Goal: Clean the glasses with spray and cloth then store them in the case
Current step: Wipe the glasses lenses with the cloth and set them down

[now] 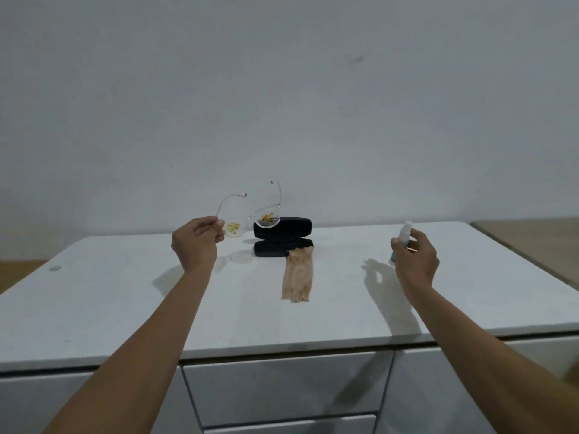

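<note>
My left hand (196, 241) pinches clear-framed glasses (250, 216) by the left lens rim and holds them above the table, temples open and pointing away from me. Both lenses carry yellow-brown smears. My right hand (415, 256) grips a small spray bottle (404, 234) with a white nozzle and bluish body, raised off the table at the right. A black glasses case (282, 234) lies open at the back centre, behind the glasses. A beige cloth (299, 274) lies flat in front of the case, its far end touching the case.
The white table (125, 296) ends at a front edge above grey drawers (282, 383). A white wall rises right behind the case. A small round mark sits at the table's far left. A wooden surface (532, 236) adjoins on the right.
</note>
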